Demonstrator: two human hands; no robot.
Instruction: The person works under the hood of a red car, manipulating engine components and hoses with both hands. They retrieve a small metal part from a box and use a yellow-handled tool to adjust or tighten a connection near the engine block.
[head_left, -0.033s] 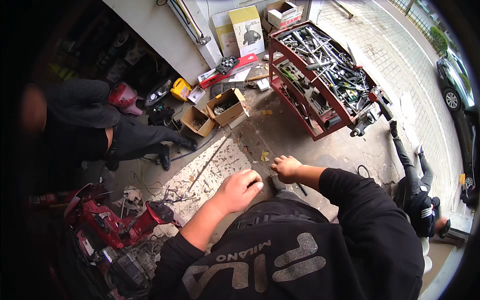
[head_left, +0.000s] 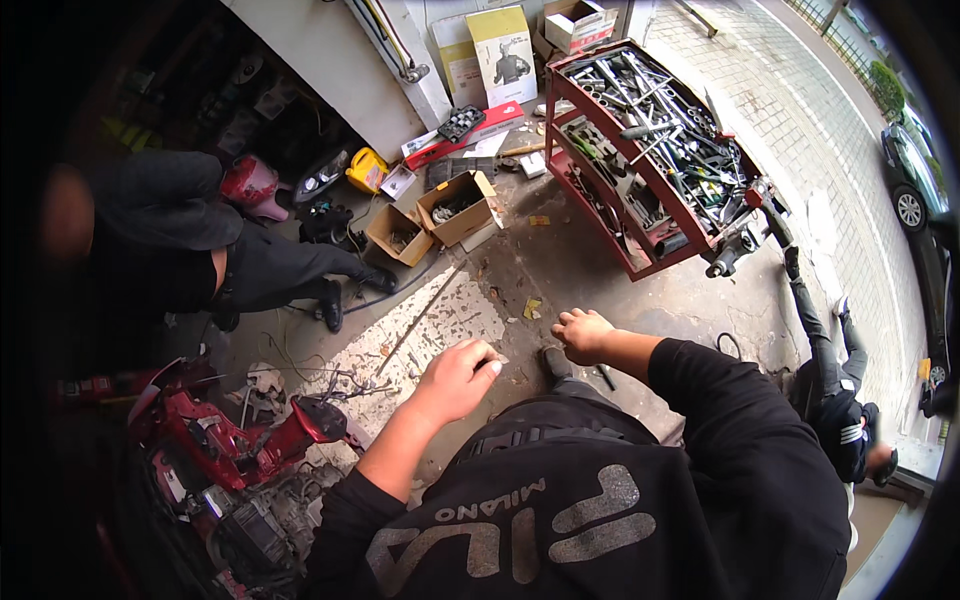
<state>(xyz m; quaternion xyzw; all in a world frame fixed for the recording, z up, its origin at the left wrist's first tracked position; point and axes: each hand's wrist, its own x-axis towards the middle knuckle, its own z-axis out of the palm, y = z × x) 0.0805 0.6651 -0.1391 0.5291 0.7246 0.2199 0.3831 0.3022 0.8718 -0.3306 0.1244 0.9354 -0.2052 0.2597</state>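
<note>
A loose black cloth sweatshirt (head_left: 690,500) covers the torso, its front bearing large, rounded, speckled silver-grey lettering (head_left: 600,530) and a smaller grey line of print (head_left: 490,507). The long black left sleeve (head_left: 350,515) and right sleeve (head_left: 735,400) end along the forearms, leaving left hand (head_left: 457,380) and right hand (head_left: 583,335) bare. Dark trousers (head_left: 580,388) show below.

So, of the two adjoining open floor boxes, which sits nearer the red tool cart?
The right-hand cardboard box; the left one sits farther from the cart.
</note>
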